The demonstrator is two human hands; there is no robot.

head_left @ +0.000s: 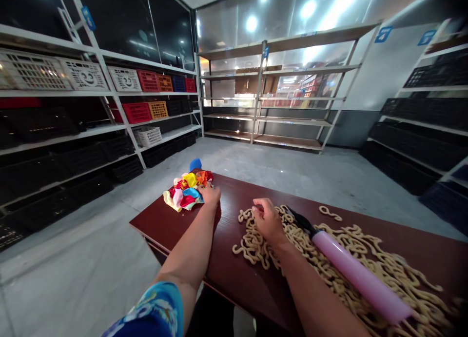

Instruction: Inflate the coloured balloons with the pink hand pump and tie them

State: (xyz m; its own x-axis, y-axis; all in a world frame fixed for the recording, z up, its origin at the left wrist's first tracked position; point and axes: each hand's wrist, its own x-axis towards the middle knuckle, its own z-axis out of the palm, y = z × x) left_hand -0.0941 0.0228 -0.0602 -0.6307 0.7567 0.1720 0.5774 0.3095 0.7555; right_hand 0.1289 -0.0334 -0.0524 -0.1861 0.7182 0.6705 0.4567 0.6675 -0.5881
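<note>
My left hand [210,195] reaches to the right edge of a pile of colourful cloth pieces [186,195] at the table's far left. Its fingers bend down against the cloth, and their tips are partly hidden, so what they pinch is unclear. Above the left end of a wide heap of beige, curled, rope-like pieces [256,249] is my right hand [268,222]. The right fingers curl in toward the thumb; anything between them is too small to make out. A pink cylinder [360,276] with a black end [302,221] lies slantwise across the heap.
The dark red-brown table [228,244] spans the foreground. Behind the cloth pile a blue object [195,165] shows at its far edge. Shelves with crates [137,112] line the left, a metal rack [256,98] stands at the back, and dark bins [420,142] fill shelves on the right.
</note>
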